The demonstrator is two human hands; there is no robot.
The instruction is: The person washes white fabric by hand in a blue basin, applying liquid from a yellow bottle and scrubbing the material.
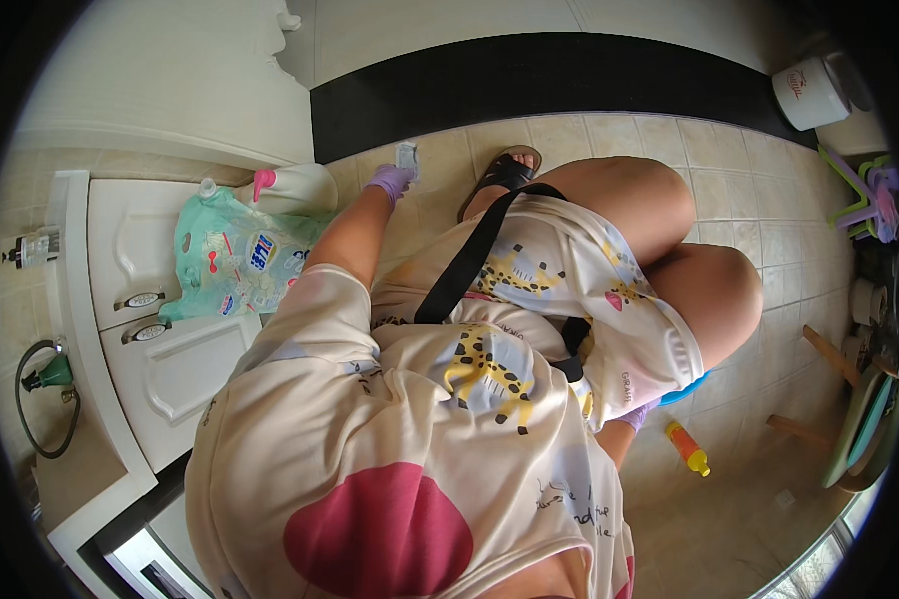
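My left hand (391, 183), in a purple glove, reaches down beside the sandalled foot and holds a small greyish cloth-like item (407, 159) against the tiled floor near a black strip (554, 82); its exact kind cannot be told. My right hand (642, 414), also in a purple glove, is mostly hidden behind the shorts, close to a blue rim (685, 391), probably of a basin. What its fingers hold does not show. On the floor near it lies a yellow and orange bottle (687, 448) with a yellow cap.
At left, a green detergent pouch (221, 262) and a white bottle with a pink spout (296, 187) are beside white cabinet doors (187, 367). A white bin (809, 93) stands at upper right. Purple and green plastic stools (865, 191) and wooden legs (828, 356) line the right side.
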